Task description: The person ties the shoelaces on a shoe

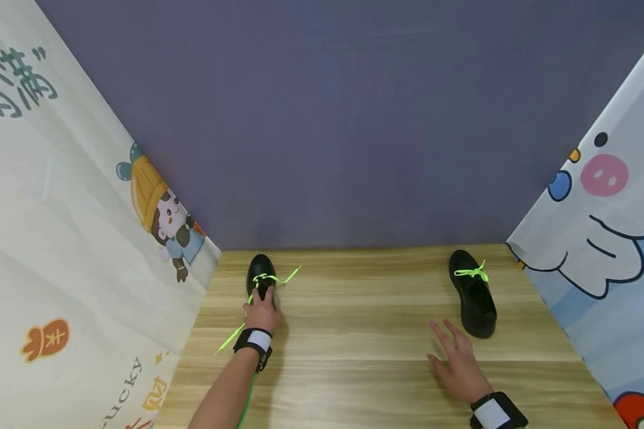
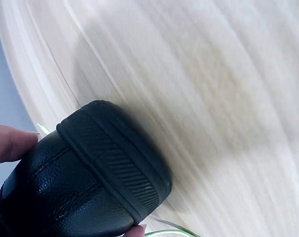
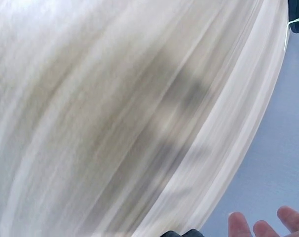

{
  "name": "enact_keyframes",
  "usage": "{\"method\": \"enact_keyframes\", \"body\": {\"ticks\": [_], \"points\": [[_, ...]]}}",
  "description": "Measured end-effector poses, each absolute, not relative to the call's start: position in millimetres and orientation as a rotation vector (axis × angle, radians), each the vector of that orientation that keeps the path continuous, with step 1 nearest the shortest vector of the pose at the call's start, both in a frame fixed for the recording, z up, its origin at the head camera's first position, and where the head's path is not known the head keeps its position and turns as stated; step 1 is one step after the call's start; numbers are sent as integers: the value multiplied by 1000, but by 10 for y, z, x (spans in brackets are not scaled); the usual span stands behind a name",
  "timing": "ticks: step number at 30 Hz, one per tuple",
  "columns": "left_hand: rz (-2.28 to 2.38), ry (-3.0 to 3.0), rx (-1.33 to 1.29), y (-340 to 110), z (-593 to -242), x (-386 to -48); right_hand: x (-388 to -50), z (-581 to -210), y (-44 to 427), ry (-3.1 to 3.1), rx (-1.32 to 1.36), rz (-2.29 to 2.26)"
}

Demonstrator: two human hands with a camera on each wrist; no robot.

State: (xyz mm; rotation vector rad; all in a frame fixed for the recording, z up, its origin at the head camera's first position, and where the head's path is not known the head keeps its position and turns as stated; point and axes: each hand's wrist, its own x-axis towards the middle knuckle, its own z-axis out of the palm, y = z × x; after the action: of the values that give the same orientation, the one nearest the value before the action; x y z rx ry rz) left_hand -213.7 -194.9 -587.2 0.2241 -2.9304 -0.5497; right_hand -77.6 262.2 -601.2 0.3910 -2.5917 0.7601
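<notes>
My left hand (image 1: 263, 313) grips a black shoe (image 1: 260, 265) at its heel end, on the left of the wooden table. Fingers show on both sides of the shoe's heel (image 2: 110, 163) in the left wrist view. Bright green laces (image 1: 288, 279) on this shoe trail out loose to both sides. At the right stands a second black shoe (image 1: 477, 310), its green lace (image 1: 469, 273) tied in a bow. My right hand (image 1: 456, 363), fingers spread and holding nothing, is just left of and nearer than that shoe. Fingertips of the right hand (image 3: 260, 227) show at the right wrist view's bottom edge.
The light wooden tabletop (image 1: 354, 310) lies beneath both shoes. A dark blue-grey panel (image 1: 343, 131) rises along its back edge. Printed white cloth (image 1: 86, 208) borders the left side, and a cartoon-printed cloth (image 1: 633, 250) borders the right.
</notes>
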Motion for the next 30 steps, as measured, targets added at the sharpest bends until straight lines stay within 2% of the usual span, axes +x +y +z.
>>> {"method": "enact_keyframes", "body": {"ticks": [12,19,24,30], "points": [[-581,-2864,111,-1740,-5824,-1916,-867,-5985,2690,-2588,391,733],[-543,-2718,-79,-1577,-5860,-1745,-896,-5999,2626,-2607,362,794],[-552,-2817,-72,-1361,-5761,-1607,-898,-6014,2575,-2615,365,821],[-560,-2913,-33,-1095,-5812,-1421,-901,-5984,2546,-2659,346,800]]}}
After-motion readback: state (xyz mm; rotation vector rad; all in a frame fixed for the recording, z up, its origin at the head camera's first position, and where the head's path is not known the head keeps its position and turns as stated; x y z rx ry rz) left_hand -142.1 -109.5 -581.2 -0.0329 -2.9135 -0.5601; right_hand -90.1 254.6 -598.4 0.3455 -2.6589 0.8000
